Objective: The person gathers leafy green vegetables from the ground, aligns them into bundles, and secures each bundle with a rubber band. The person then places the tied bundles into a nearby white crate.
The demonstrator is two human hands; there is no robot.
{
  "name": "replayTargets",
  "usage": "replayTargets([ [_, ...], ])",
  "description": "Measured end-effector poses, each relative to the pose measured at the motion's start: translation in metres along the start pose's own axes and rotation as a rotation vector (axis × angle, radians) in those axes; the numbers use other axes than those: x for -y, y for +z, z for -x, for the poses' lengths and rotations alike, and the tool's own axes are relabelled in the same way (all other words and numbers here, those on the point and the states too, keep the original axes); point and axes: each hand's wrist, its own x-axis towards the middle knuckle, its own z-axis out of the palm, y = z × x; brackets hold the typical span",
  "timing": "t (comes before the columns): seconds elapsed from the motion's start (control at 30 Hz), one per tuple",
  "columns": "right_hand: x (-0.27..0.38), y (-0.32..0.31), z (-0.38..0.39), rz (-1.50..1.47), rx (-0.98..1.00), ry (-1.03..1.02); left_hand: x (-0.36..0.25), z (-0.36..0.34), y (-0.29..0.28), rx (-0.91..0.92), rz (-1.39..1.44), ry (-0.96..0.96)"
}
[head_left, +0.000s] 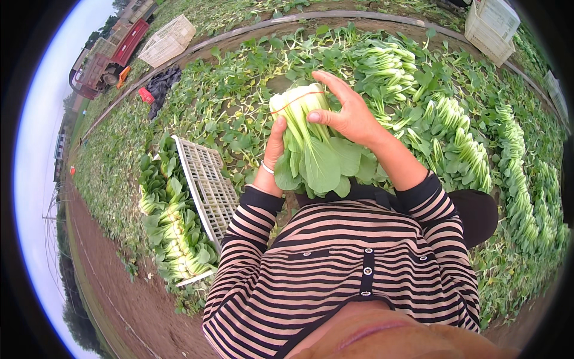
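Smooth, waxy white stems and glossy green leaves on the bunch of bok choy (pixel 311 143), bound with a thin orange rubber band (pixel 297 100). Bare skin on the left hand (pixel 275 143) and right hand (pixel 348 113); a slim silvery metal bangle (pixel 267 168) at the left wrist. Soft, matt knitted cloth in black and beige stripes on the long-sleeved top (pixel 341 257), with small shiny buttons. Hard, matt white plastic lattice on the open crate (pixel 209 185). Rough, crumbly brown soil on the dirt path (pixel 119 287).
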Motion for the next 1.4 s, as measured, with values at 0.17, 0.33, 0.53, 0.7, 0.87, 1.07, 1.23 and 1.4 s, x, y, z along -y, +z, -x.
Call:
replayTargets([
  [0.17, -0.008, -0.005, -0.004, -0.078, -0.018, -0.012, 0.004, 0.001, 0.009, 0.001, 0.013, -0.023],
  [0.33, -0.003, -0.008, -0.001, -0.285, -0.008, 0.030, -0.002, 0.002, 0.005, 0.014, 0.017, -0.030],
  [0.53, -0.004, -0.015, -0.008, -0.183, 0.074, 0.000, 0.001, 0.004, 0.002, -0.003, 0.039, -0.082],
  [0.7, -0.019, -0.012, -0.004, -0.146, 0.075, -0.004, 0.004, -0.001, 0.002, -0.014, 0.045, -0.080],
  [0.87, -0.023, -0.003, 0.000, -0.185, 0.033, 0.060, 0.003, -0.010, -0.011, -0.041, -0.024, -0.086],
  [1.07, -0.017, 0.006, -0.009, 0.038, 0.284, -0.103, -0.012, -0.001, -0.019, 0.029, -0.091, -0.252],
  [1.23, -0.032, 0.027, -0.018, -0.204, 0.442, 0.019, -0.019, 0.010, -0.033, -0.124, -0.038, -0.330],
  [1.4, -0.042, 0.036, -0.017, -0.318, 0.452, 0.042, -0.017, 0.016, -0.037, -0.124, 0.004, -0.310],
])
